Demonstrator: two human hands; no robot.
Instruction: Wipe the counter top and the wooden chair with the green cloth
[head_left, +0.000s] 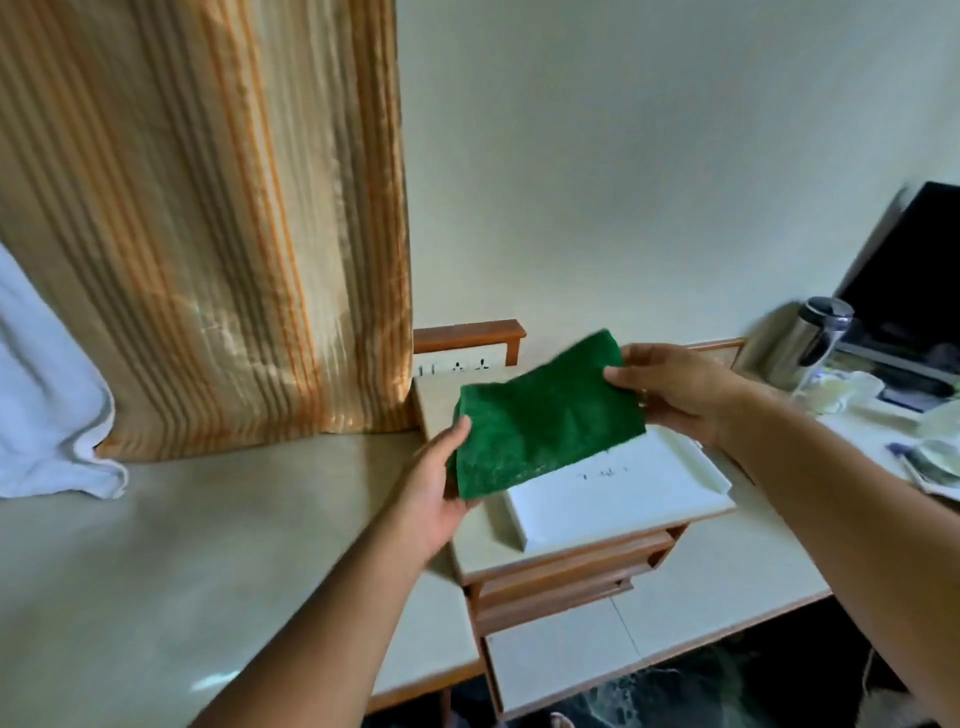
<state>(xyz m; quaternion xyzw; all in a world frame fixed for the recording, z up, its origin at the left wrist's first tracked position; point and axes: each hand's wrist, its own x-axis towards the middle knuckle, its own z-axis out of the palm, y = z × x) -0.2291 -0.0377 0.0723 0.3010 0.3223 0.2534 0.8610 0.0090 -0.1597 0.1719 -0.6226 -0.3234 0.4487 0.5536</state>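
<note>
The green cloth is stretched in the air between both hands, above a small raised unit with drawers. My left hand pinches its lower left corner. Its upper right edge is gripped by my right hand. The pale counter top spreads out to the left and below, in front of the curtain. No wooden chair is in view.
A white tray lies on the drawer unit under the cloth. A striped orange curtain hangs at the left, with a white towel beside it. At the right stand a steel flask, a dark screen and some papers.
</note>
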